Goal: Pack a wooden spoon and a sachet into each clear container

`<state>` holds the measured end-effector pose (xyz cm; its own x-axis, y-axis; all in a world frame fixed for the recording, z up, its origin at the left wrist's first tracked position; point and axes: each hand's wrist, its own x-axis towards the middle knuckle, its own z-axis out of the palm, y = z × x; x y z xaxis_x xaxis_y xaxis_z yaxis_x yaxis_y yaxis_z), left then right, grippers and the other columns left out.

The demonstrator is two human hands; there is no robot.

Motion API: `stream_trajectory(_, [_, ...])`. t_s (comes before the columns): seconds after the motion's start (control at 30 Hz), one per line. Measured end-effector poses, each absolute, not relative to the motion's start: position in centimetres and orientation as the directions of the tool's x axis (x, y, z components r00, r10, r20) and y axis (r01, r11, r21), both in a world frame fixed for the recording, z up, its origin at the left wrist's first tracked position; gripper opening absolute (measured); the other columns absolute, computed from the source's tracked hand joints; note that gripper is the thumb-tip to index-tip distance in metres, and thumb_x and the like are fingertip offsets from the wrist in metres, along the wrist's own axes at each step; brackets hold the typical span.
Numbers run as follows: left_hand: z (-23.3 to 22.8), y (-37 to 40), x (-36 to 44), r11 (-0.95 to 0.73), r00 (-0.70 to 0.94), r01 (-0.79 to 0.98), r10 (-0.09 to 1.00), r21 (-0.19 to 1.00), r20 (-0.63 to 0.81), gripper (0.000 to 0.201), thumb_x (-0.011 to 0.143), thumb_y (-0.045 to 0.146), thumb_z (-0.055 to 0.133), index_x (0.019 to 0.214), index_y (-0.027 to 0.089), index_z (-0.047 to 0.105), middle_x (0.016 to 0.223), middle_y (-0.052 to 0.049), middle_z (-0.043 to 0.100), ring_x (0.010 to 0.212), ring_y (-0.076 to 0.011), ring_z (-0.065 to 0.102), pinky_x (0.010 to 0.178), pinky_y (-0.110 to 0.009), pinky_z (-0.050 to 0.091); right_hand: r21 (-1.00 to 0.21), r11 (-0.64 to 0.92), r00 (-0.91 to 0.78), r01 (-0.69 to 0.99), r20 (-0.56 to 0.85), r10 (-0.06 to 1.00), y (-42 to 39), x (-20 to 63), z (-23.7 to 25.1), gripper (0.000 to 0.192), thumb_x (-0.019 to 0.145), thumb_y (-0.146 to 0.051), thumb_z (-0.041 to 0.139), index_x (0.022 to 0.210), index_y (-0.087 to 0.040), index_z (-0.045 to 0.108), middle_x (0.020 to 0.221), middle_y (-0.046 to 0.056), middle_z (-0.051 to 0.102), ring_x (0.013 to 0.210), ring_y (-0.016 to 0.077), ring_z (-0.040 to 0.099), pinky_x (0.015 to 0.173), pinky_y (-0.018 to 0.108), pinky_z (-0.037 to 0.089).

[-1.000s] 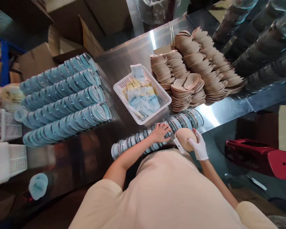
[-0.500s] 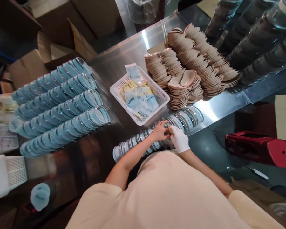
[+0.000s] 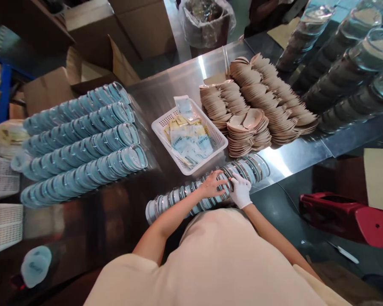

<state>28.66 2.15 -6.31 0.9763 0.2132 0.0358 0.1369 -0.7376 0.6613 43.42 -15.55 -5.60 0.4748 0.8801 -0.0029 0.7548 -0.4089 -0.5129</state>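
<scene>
**A:** While both hands sit on that row of cases point(image 3: 207, 187) at the table's point(image 3: 166, 89) near edge, what's each doing?

**B:** Left hand point(image 3: 213, 185), bare, fingers spread flat over the row. Right hand point(image 3: 240, 190), white glove, curled on it right beside the left; can't tell if it's gripping.

**A:** Around them?

**B:** Basket point(image 3: 161, 123) of sachets just behind, tan puffs point(image 3: 258, 97) stacked past it, blue stacks point(image 3: 83, 140) off left.

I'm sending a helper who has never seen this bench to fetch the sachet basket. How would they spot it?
Start at the steel table. Near its middle sits a white plastic basket with perforated walls, between the rows of blue-tinted lids and the piles of tan pads. It alone on the steel holds flat blue and yellow sachets.
</scene>
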Motion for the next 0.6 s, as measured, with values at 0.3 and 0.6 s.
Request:
stream_trajectory(0.3, [-5.8, 1.7, 29.2, -0.739, 0.966, 0.211, 0.259, 0.640, -0.019, 0.066, 0.082, 0.043, 0.080, 0.141, 0.021, 0.058, 0.143, -0.017, 0.061, 0.136, -0.0319, 0.059, 0.127, -0.056, 0.036, -0.561, -0.436, 0.565, 0.704, 0.070, 0.822, 1.0, 61.1, 0.6, 0.046, 0.101, -0.034, 0.046, 0.131, -0.009, 0.069, 0.138, 0.025, 0.068, 0.132, 0.0390, 0.061, 0.115, 0.057, 0.040])
stream_trajectory(0.6, [-4.0, 10.1, 34.0, -0.291, 0.496, 0.631, 0.864, 0.720, -0.086, 0.029, 0.100, 0.038, 0.065, 0.124, 0.022, 0.066, 0.127, -0.012, 0.072, 0.121, -0.0256, 0.068, 0.108, -0.040, 0.052, -0.849, -0.366, 0.766, 0.381, 0.068, 0.640, 4.3, 65.3, 0.4, 0.039, 0.099, -0.053, 0.046, 0.092, -0.022, 0.068, 0.094, 0.014, 0.074, 0.108, 0.0364, 0.070, 0.095, 0.055, 0.053])
